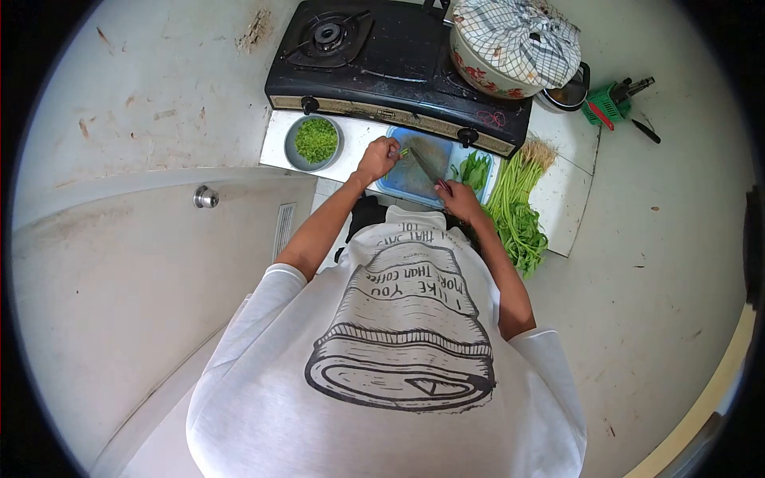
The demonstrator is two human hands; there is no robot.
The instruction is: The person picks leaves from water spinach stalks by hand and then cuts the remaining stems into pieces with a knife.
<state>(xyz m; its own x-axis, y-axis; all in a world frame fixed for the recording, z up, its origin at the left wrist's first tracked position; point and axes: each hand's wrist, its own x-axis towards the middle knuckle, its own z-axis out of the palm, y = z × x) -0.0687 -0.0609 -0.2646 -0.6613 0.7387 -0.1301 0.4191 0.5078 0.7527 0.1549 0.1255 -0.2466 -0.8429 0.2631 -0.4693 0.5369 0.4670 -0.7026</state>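
Observation:
My right hand (457,199) is closed round the handle of a knife (429,169), whose blade points up and left over the blue cutting board (388,185). Pinched in my left hand (379,158) is a short piece of green stem (403,152), close to the knife tip. Cut green leaves (474,170) lie at the board's right side, in what looks like a shallow tray. Left of my left hand, a grey bowl (290,156) holds finely chopped greens (316,140). A bunch of leafy greens with roots (516,191) rests right of my right hand.
Behind the board stands a black gas stove (390,76). On its right side sits a large floral pot (478,68) under a checked cloth (518,36). Farther right are a lidded pan (567,94) and a green basket (607,103) of utensils. The white counter's edge (562,227) is near the greens.

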